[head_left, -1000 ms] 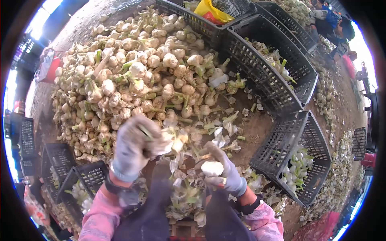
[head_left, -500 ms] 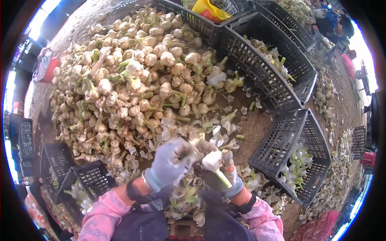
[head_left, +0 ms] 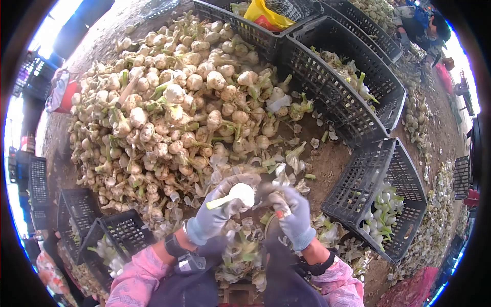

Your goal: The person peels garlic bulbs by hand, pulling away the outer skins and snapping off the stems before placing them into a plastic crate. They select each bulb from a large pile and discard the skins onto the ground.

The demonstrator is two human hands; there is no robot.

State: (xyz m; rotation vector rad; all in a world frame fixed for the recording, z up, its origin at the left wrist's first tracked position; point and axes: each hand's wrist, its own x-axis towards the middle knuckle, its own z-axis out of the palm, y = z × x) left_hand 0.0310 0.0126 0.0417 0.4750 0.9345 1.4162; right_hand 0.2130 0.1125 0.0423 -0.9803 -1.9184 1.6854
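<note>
A peeled white garlic bulb (head_left: 242,194) with a short green stem lies in my left hand (head_left: 217,210), its gloved fingers wrapped round it and the stem pointing left. Just to the right, my right hand (head_left: 291,212), also gloved, has its fingers bent together and partly blurred; what they hold, if anything, is too blurred to name. The hands are apart, above my knees. Beyond them rises a large heap of unpeeled garlic (head_left: 189,112). Loose skins (head_left: 243,256) lie between my legs.
At the right a black crate (head_left: 358,179) holds peeled garlic; another black crate (head_left: 337,92) behind it holds garlic and scraps. Dark crates (head_left: 123,230) stand at the lower left. A red bucket (head_left: 67,94) is at the far left. A person (head_left: 419,28) is at the upper right.
The white bulb has passed from my right hand to my left hand, and its stem now points left. My hands have moved apart, the right one turning more upright.
</note>
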